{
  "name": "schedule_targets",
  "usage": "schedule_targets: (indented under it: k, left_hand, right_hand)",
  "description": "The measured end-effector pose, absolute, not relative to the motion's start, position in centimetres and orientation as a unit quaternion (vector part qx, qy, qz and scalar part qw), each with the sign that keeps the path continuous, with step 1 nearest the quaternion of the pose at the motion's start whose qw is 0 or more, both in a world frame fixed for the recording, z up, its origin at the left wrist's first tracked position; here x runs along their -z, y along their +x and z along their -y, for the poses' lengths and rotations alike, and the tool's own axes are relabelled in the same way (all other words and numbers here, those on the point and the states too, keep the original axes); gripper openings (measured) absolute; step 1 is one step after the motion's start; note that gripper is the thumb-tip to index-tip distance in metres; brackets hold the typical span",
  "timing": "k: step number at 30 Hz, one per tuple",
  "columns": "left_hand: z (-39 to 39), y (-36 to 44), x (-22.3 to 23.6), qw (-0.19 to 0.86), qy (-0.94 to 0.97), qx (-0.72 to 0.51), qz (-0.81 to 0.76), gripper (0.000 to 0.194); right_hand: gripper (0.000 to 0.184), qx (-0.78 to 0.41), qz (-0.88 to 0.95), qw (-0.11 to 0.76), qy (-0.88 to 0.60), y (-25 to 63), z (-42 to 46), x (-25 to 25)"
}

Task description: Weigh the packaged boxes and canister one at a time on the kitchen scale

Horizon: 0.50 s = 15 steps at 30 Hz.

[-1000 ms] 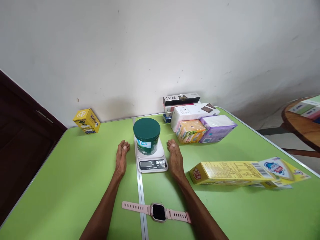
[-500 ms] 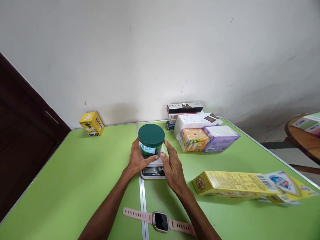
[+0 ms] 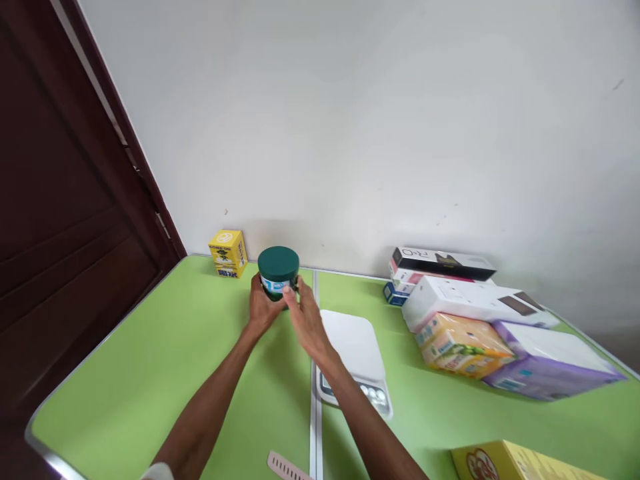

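Between my two hands is a green jar (image 3: 279, 265) with a dark green lid and a pale blue-white label. My left hand (image 3: 263, 305) wraps its left side, and my right hand (image 3: 305, 317) grips it from the right. The jar stands upright over the left half of the green table; whether its base touches the surface cannot be made out. Right of the jar lies a white kitchen scale (image 3: 353, 343), its platform bare and its display partly covered by my right forearm. A yellow box (image 3: 229, 253) stands just left of the jar, near the wall.
Stacked boxes (image 3: 443, 263) and a long white box (image 3: 473, 300) lie at the back right. In front are an orange tissue pack (image 3: 463, 343) and a purple tissue pack (image 3: 555, 363). A yellow carton (image 3: 517, 461) and a pink watch strap (image 3: 287, 467) show at the bottom edge.
Both hands have lifted the jar off the scale and carried it left, towards the yellow box. The view has turned left, so the door shows more.
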<state>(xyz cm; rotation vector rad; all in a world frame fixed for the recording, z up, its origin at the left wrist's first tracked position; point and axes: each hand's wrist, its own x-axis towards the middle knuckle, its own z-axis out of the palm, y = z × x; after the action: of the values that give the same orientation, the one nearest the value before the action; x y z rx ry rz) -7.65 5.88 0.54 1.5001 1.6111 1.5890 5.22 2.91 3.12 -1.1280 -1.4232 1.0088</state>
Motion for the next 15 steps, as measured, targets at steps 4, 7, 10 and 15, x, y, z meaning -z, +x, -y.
schedule_targets:
  k: [4,7,10,15]
  left_hand:
    - [-10.1,-10.9,1.9,0.17,0.498,-0.59,-0.612,0.087]
    - [-12.5,-12.0,3.3,0.143,0.469,-0.61,-0.623,0.088]
    - [-14.3,-12.2,4.0,0.124,0.45,-0.617,-0.633,0.082]
    - [-16.8,-12.0,4.4,0.082,0.423,-0.627,-0.649,0.084]
  right_hand:
    - [0.105,-0.476,0.582,0.469,-0.462,0.9,-6.9,-0.1]
    - [0.103,-0.489,0.586,0.454,-0.459,-0.8,-9.1,1.3]
    - [0.098,-0.485,0.588,0.455,-0.46,-1.9,-11.0,1.7]
    - [0.086,-0.48,0.609,0.456,-0.438,-2.2,-13.1,1.4]
